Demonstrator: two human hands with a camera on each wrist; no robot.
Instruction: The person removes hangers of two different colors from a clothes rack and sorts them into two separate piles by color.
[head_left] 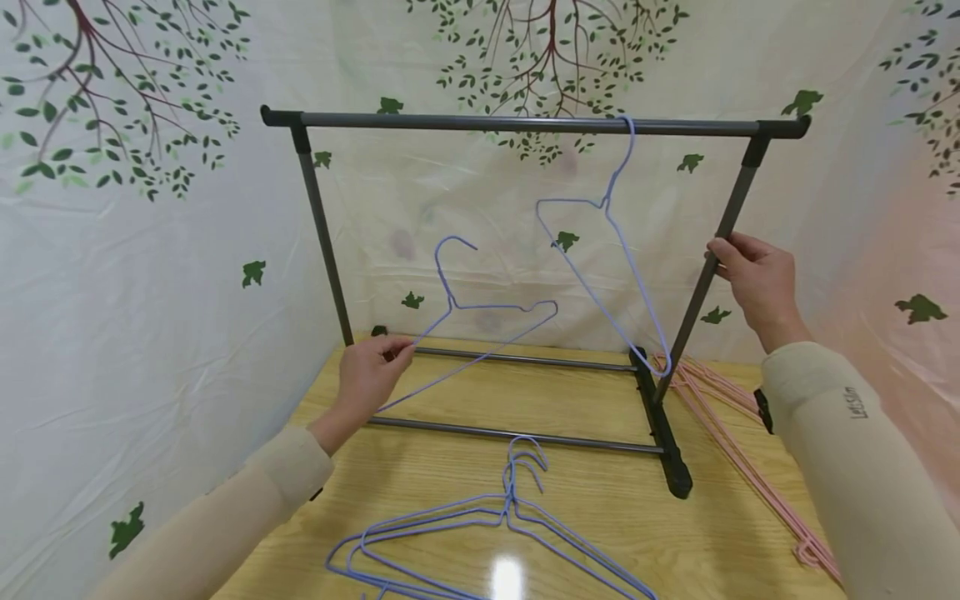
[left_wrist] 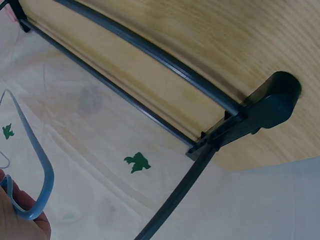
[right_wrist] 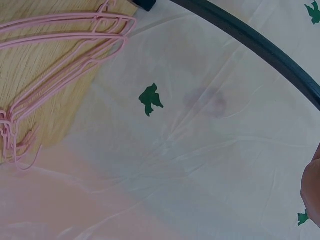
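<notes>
My left hand pinches one shoulder of a blue-purple clothes hanger, held in the air with its hook up, below the rack's top bar. In the left wrist view, the hanger's curved end sits between thumb and fingers. On the right, my right hand grips the dark upright post of the garment rack. Another blue-purple hanger hangs from the top bar, right of centre. Only a sliver of the right hand shows in the right wrist view.
Several blue-purple hangers lie stacked on the wooden table in front of the rack. Pink hangers lie on the right side, beside the rack's black foot. A printed curtain stands behind.
</notes>
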